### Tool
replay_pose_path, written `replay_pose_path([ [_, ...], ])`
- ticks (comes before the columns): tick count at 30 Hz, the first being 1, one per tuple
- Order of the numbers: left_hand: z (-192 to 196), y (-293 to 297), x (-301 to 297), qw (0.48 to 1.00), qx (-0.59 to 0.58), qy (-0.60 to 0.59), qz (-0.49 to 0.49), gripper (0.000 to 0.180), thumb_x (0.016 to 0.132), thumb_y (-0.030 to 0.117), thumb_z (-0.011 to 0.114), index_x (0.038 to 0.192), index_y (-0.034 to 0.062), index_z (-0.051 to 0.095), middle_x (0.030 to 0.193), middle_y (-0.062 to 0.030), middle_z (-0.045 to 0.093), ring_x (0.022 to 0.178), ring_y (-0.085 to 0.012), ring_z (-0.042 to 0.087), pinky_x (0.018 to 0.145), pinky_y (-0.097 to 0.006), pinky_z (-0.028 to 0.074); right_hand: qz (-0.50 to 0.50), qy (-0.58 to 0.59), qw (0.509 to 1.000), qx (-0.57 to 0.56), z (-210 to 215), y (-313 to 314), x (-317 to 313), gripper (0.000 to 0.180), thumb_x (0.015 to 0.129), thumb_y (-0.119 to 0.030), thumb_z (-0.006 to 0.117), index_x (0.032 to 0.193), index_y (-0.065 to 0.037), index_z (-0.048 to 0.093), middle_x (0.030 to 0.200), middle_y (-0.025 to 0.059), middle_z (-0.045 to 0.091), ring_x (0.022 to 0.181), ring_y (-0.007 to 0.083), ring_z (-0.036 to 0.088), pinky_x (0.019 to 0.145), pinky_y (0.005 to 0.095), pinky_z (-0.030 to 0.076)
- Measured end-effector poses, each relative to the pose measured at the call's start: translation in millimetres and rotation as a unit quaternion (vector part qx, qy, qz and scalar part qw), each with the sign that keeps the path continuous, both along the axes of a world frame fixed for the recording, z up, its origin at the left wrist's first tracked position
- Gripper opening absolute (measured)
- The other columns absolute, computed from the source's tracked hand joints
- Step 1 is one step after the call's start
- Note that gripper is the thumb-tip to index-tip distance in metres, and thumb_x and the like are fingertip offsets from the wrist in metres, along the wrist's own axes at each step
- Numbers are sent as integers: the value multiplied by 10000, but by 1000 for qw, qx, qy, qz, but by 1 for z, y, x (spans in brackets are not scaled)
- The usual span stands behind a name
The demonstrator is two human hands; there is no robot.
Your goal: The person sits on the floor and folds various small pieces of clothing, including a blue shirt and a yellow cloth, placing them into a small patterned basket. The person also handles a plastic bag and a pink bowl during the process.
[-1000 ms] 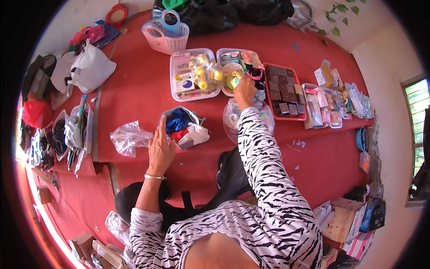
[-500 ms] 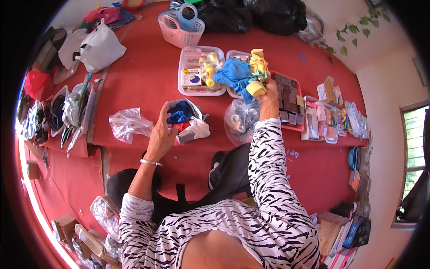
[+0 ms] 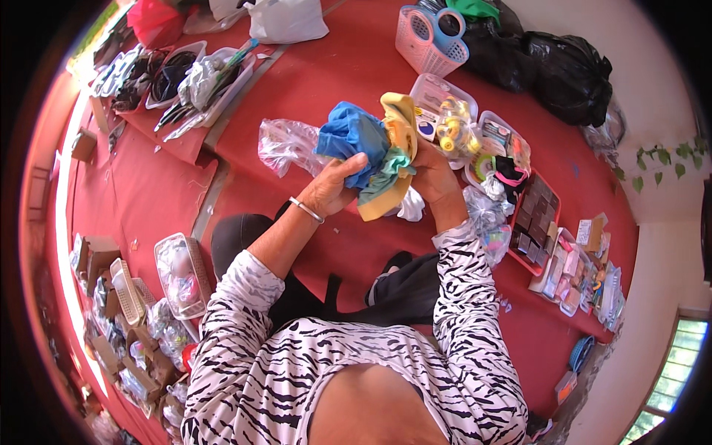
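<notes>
A crumpled bundle of cloths hangs in the air in front of me, between my two hands. Its left part is a blue cloth (image 3: 350, 132), with a yellow cloth (image 3: 400, 119) and a pale green cloth (image 3: 393, 167) on the right. My left hand (image 3: 334, 187) grips the blue side, thumb on top and fingers underneath. The yellow side is in my right hand (image 3: 436, 178), whose fingers are partly covered by the fabric. Below the bundle a bit of white plastic (image 3: 410, 205) peeks out; the container under it is hidden.
A clear plastic bag (image 3: 288, 144) lies left of the bundle. On the right stand a white tray (image 3: 424, 87) with yellow items and a red tray (image 3: 552, 182) of dark boxes. Further back are a pink basket (image 3: 423, 48) and black bags (image 3: 571, 74).
My right hand has brought the cloth bundle from the trays back toward the middle. My left hand, empty before, now grips its blue side. The view has turned left.
</notes>
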State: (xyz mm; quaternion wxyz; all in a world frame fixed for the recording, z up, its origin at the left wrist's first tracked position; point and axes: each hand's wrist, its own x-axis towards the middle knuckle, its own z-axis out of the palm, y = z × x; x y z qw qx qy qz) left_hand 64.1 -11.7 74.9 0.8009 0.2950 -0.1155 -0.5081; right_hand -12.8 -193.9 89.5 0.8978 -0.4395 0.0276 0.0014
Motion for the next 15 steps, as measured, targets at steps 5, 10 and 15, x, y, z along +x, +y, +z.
replay_pose_path([
  [5,4,3,2,997,15,6,81,355,865,140,593,1186,38,480,1149,-69,571,1039,-205,566,923,-355,446,-20,-23,999,44,18,17,4,533,846,-179,590,1301,11,389,1208,113,528,1075,201,540,947,339,429],
  [10,2,2,10,989,-22,140,48,336,909,191,514,1211,51,465,1176,-91,571,1060,-234,566,943,-401,433,-87,69,993,45,-16,-10,10,369,887,-167,540,1205,8,471,1085,92,588,951,182,594,834,314,489],
  [15,2,9,18,983,-67,155,74,354,897,203,526,1211,48,473,1198,-101,561,1090,-254,552,981,-436,400,-115,18,987,113,-9,-19,2,322,902,-161,506,1180,-1,490,1037,119,603,899,212,610,798,340,510],
])
